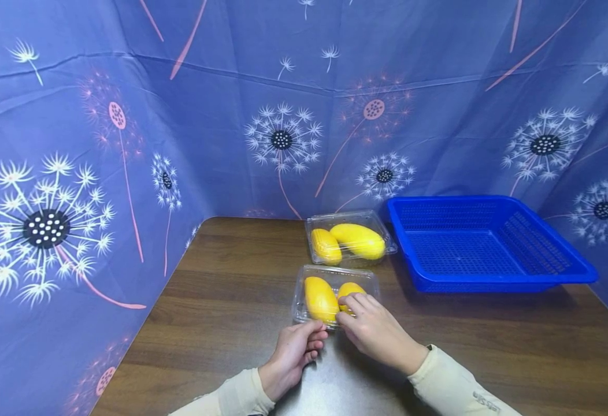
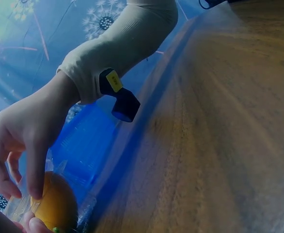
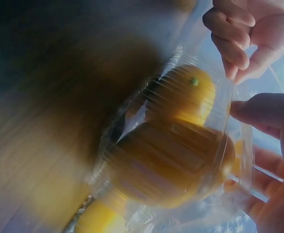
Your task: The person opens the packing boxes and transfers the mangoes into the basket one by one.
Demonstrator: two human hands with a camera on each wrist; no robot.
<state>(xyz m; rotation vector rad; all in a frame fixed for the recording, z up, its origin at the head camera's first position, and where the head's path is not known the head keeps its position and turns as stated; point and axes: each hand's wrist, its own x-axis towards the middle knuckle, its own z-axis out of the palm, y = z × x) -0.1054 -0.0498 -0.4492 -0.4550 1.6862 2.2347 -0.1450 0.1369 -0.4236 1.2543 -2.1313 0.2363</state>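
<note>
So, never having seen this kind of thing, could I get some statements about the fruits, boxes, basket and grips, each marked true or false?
1. The left grip and right grip both touch the near box. True.
2. The near box is opaque. False: it is see-through.
3. The near box holds two fruits. True.
4. The far box is left of the basket. True.
5. The basket is full of fruits. False: no fruits show in it.
6. The left grip touches the far box. False: it touches the near box.
</note>
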